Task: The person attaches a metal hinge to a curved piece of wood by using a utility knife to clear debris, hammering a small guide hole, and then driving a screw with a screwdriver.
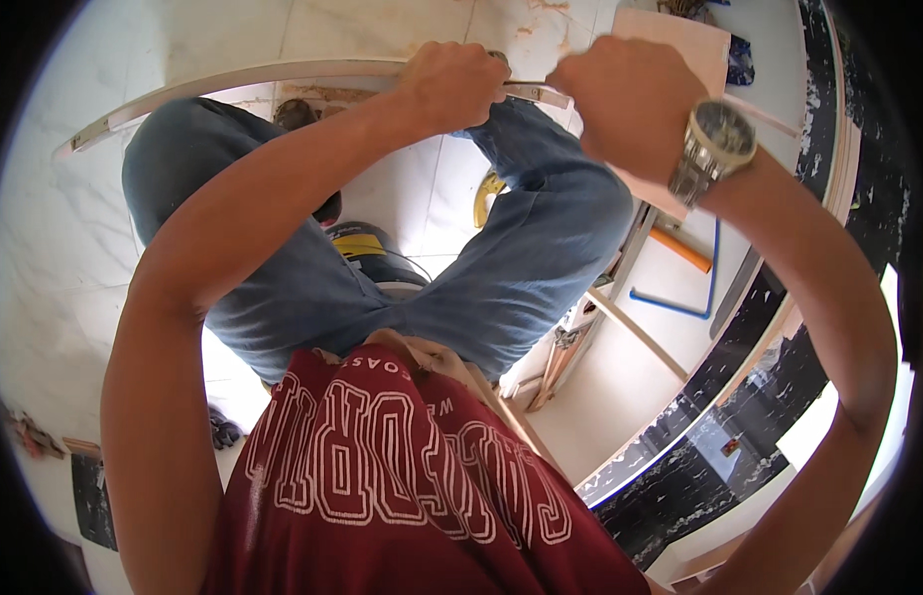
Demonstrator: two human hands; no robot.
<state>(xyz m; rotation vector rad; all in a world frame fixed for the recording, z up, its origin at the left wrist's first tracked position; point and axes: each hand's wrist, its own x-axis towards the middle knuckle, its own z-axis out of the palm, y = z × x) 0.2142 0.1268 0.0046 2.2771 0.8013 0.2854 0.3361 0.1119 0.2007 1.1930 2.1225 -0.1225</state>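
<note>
Clearly, we sit low with both knees spread, and we hold a long pale wooden strip (233, 77) across the knees, so the legs give it a support while the hands work on it. Our left hand (451, 84) is closed around the strip from above and keeps it steady. Our right hand (625, 104), with a metal wristwatch (714, 149) on the wrist, is closed as a fist just beside the left one; a thin dark tool (526, 83) goes between the two hands, but it is too small for us to say what it is. Whether the right fingers really press on this tool we cannot tell, because the back of the hand hides them.

Below the hands, between the legs, a yellow and dark machine (367, 253) stands on the white floor (55, 238); its lower part is covered by the jeans. To the right of the right hand lie an orange bar (681, 250) and a blue bent tube (701, 297) on a pale board (620, 397). The far right end of the strip is hidden behind the right hand.
</note>
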